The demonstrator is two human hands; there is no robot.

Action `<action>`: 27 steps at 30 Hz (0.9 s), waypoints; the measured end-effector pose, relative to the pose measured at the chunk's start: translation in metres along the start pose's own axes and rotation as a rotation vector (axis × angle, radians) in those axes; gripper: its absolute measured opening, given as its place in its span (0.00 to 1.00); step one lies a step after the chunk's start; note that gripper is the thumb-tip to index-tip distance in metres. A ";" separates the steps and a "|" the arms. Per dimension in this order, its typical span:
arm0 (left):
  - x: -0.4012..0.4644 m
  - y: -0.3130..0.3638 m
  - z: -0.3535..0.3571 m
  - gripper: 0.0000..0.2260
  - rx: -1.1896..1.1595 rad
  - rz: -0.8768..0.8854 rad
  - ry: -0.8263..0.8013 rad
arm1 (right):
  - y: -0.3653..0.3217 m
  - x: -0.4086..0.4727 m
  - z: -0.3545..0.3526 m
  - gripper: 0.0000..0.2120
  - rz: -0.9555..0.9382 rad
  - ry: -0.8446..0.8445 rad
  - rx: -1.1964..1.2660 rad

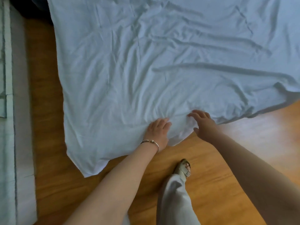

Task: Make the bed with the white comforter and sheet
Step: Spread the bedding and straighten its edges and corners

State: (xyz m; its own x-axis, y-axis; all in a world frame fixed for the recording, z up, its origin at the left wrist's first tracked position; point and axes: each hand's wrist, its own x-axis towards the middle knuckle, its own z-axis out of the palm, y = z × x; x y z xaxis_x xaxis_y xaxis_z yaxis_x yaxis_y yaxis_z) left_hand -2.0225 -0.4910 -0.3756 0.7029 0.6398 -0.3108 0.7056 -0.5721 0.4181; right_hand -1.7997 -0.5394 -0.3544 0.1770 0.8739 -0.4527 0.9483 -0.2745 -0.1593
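Observation:
A wrinkled white sheet (pixel 146 62) lies spread over the wooden floor, filling the upper part of the view. Its near edge runs from a corner at the lower left up to the right. My left hand (pixel 158 131), with a bracelet on the wrist, lies flat on the sheet near that edge, fingers straight. My right hand (pixel 203 123) hovers just to the right with fingers spread, its fingertips touching the bunched cloth at the edge. Neither hand grips the fabric.
A pale quilted cover with stitched seams (pixel 8 111) runs down the left side. Bare wooden floor (pixel 243 143) shows to the right and below. My foot in a sandal (pixel 184 168) and a light trouser leg stand just short of the sheet's edge.

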 end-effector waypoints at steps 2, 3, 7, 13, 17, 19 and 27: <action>0.033 0.034 0.012 0.29 0.045 0.000 -0.018 | 0.044 0.011 -0.009 0.34 -0.013 0.008 -0.116; 0.052 0.052 0.017 0.29 0.073 -0.004 -0.020 | 0.066 0.017 -0.014 0.36 -0.002 0.012 -0.134; 0.121 0.119 0.023 0.27 0.001 -0.072 0.130 | 0.148 0.041 -0.030 0.29 -0.050 0.101 -0.126; 0.154 0.151 0.016 0.03 -0.194 -0.351 0.170 | 0.193 0.066 -0.050 0.04 -0.124 0.093 -0.147; 0.148 0.154 0.002 0.03 -0.283 -0.425 0.152 | 0.204 0.056 -0.047 0.05 -0.187 0.090 -0.069; 0.144 0.156 -0.001 0.03 -0.307 -0.423 0.141 | 0.207 0.052 -0.048 0.11 -0.185 0.223 0.000; 0.150 0.156 -0.023 0.01 -0.343 -0.475 0.034 | 0.233 0.082 -0.071 0.03 -0.169 0.114 -0.106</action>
State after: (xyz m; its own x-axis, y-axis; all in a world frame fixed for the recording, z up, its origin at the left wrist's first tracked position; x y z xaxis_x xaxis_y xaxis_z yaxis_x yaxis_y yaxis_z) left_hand -1.8090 -0.4727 -0.3368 0.3096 0.8049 -0.5063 0.8690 -0.0234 0.4942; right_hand -1.5459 -0.5032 -0.3664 0.0361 0.9451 -0.3248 0.9883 -0.0819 -0.1285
